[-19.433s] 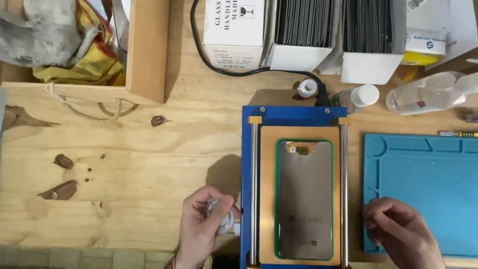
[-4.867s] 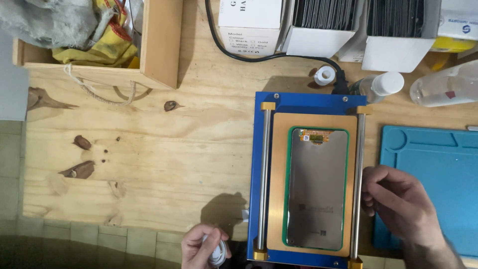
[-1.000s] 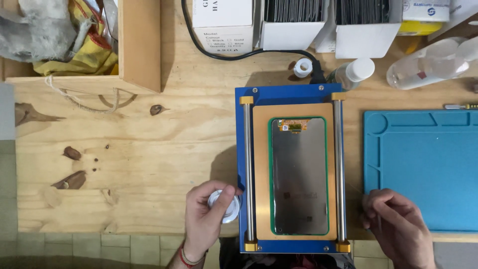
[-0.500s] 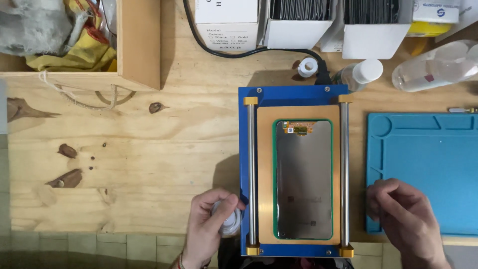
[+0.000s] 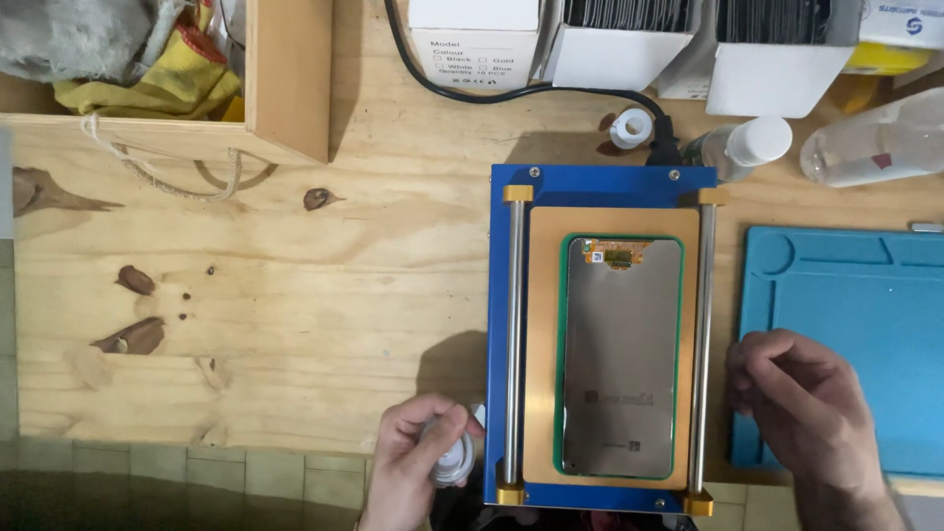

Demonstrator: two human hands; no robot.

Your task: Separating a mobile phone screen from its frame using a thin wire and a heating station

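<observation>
A grey phone screen panel (image 5: pixel 621 354) lies face down in a green frame on the tan pad of a blue separator machine (image 5: pixel 600 197) with two metal side rails. My left hand (image 5: pixel 418 462) sits at the machine's lower left corner, fingers curled around a small white round object (image 5: pixel 452 462). My right hand (image 5: pixel 811 418) hovers with fingers curled at the machine's right side, over the left edge of a blue silicone mat (image 5: pixel 855 324). Whether it pinches anything is hidden.
A wooden box (image 5: pixel 285 88) with rags stands at the back left. White boxes (image 5: pixel 629 49), a black cable (image 5: pixel 511 93), a white cap (image 5: pixel 631 128) and clear bottles (image 5: pixel 870 138) line the back edge. Bare plywood spreads left of the machine.
My left hand has dropped slightly toward the table's front edge, still holding the white object. My right hand stays beside the machine's right rail. The view shifted a little.
</observation>
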